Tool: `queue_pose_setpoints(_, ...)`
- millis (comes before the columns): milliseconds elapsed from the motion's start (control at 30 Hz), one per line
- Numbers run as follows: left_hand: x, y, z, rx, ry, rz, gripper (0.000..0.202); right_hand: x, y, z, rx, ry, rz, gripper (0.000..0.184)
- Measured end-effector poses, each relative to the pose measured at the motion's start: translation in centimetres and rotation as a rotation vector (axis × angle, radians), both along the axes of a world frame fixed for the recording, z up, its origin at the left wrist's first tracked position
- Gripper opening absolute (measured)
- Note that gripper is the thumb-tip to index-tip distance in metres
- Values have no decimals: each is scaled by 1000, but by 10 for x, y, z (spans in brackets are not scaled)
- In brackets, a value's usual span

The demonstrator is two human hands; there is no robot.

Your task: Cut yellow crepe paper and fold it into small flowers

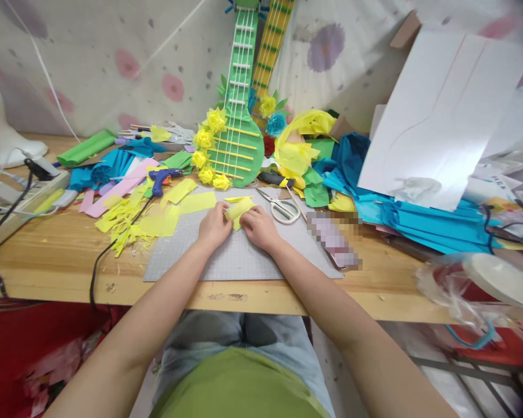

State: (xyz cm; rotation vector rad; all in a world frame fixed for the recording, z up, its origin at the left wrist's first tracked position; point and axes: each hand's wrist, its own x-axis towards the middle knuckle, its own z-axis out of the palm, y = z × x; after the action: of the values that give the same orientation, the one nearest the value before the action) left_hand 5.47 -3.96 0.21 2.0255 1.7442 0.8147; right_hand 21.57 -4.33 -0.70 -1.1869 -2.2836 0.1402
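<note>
Between my two hands is a piece of yellow crepe paper (239, 209), gripped at both sides over the grey cutting mat (174, 261). My left hand (217, 225) has its fingers closed on the paper's left side. On the right side, my right hand (260, 226) pinches the same piece. A pair of white-handled scissors (284, 210) lies on the mat just beyond my right hand. Flat yellow paper pieces (198, 202) rest to the left of my left hand.
A green paper-covered lute-like instrument (239, 142) with yellow paper flowers leans at the back. A blue glue gun (159, 180) and yellow scraps (124, 223) lie left. Blue crepe paper (436, 223) and a white board (422, 116) stand right. A plastic-wrapped tub (501, 278) sits at the right edge.
</note>
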Motion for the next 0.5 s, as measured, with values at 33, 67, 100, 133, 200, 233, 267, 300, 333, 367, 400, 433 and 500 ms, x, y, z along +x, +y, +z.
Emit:
queue_pose_setpoints(33, -1, 0, 0, 51, 29, -1, 35, 0, 0, 0, -5, 9, -2, 18)
queue_pose_setpoints(67, -3, 0, 0, 108, 51, -7, 34, 0, -1, 0, -9, 18, -5, 18)
queue_pose_setpoints(100, -4, 1, -1, 162, 66, -17, 32, 1, -1, 0, -11, 27, -6, 18)
queue_pose_setpoints(133, -6, 2, -1, 205, 77, -32, 28, 1, -2, 0, -14, 34, -7, 18)
queue_pose_setpoints(200, -10, 3, -3, 257, 95, -75, 19, 1, -2, 0, -23, 45, -10, 18)
queue_pose_setpoints(233, -12, 4, -4, 269, 106, -102, 16, 1, -2, 0, -29, 51, -13, 17)
queue_pose_setpoints(267, -13, 4, -4, 276, 120, -127, 13, 1, -2, 0, -37, 59, -18, 15)
queue_pose_setpoints(300, -14, 4, -4, 277, 137, -146, 12, 1, -2, -1, -46, 68, -26, 14)
queue_pose_setpoints(333, -14, 4, -4, 274, 154, -155, 11, 0, -2, -1, -56, 77, -36, 12)
queue_pose_setpoints(367, -14, 3, -4, 268, 170, -153, 11, 0, -1, -1, -67, 85, -48, 11)
queue_pose_setpoints(400, -14, 3, -3, 260, 182, -145, 11, 0, -1, -2, -78, 91, -59, 11)
queue_pose_setpoints(433, -13, 3, -3, 252, 189, -133, 11, 0, 0, -2, -88, 93, -67, 11)
queue_pose_setpoints(500, -13, 3, -3, 236, 187, -110, 11, 0, -1, -1, -101, 88, -78, 10)
